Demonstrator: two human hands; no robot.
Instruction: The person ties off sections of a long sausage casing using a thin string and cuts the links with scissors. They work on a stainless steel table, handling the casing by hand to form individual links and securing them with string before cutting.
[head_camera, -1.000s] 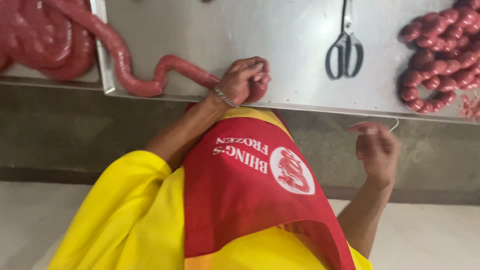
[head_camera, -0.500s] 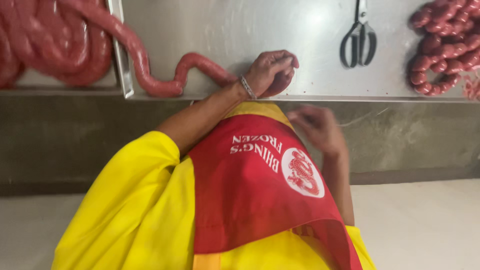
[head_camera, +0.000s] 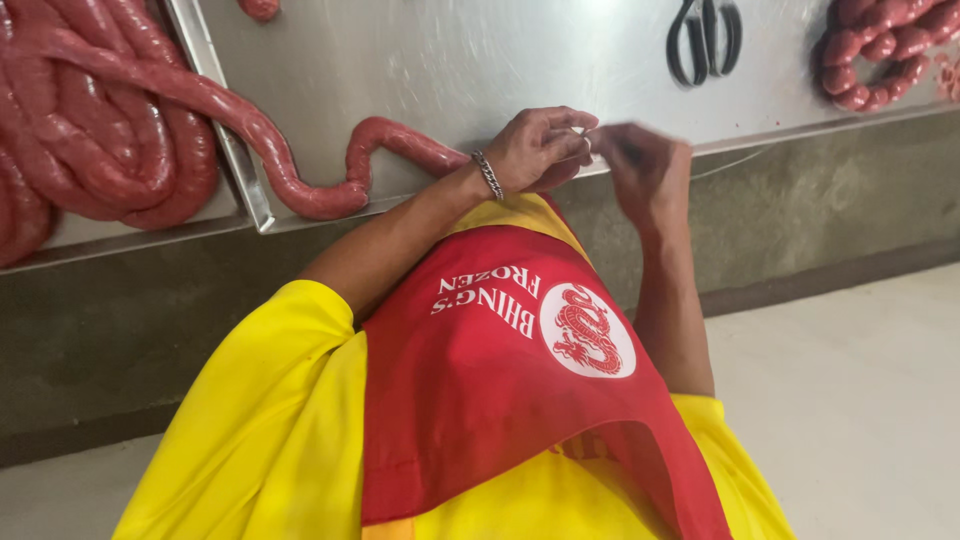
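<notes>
A long red raw sausage rope (head_camera: 250, 130) runs from a coiled pile at the left across the steel table (head_camera: 470, 60) to my left hand (head_camera: 535, 150). That hand, with a metal bracelet on the wrist, is closed around the sausage's end at the table's front edge. My right hand (head_camera: 645, 170) is beside it, blurred, fingertips meeting the left hand's fingers. A thin white string (head_camera: 735, 160) trails right from it along the table edge. I wear a yellow shirt and a red apron (head_camera: 520, 370).
Black-handled scissors (head_camera: 705, 35) lie on the table at the back right. A pile of tied sausage links (head_camera: 880, 50) sits at the far right. A raised steel tray rim (head_camera: 215, 110) divides the coil from the work surface. Below is a concrete ledge and pale floor.
My right hand has risen from below the table edge up to my left hand, bringing the string with it. The left hand has stayed on the sausage end.
</notes>
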